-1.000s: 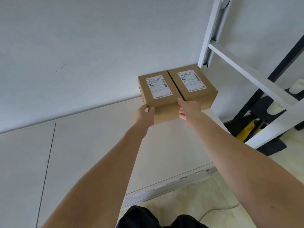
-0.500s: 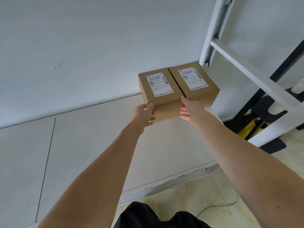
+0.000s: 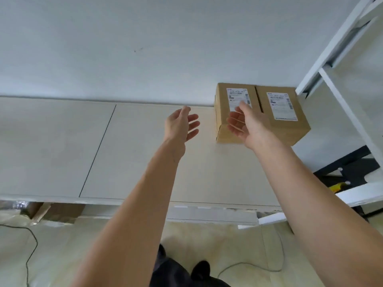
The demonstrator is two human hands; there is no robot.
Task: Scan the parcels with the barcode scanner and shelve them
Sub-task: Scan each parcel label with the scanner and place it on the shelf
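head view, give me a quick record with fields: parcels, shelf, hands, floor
parcels: two brown parcels, left parcel and right parcel, side by side, labels up
shelf: white shelf, parcels at its right rear corner by the wall
hands: left hand and right hand open, holding nothing
floor: thin cable; dark shoe
scanner: not in view

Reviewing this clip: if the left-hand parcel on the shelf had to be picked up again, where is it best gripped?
Hedged: the left parcel sits flush against the right parcel, so that side is blocked. Come from the front; grip its free left face and front face, or top and front edge.
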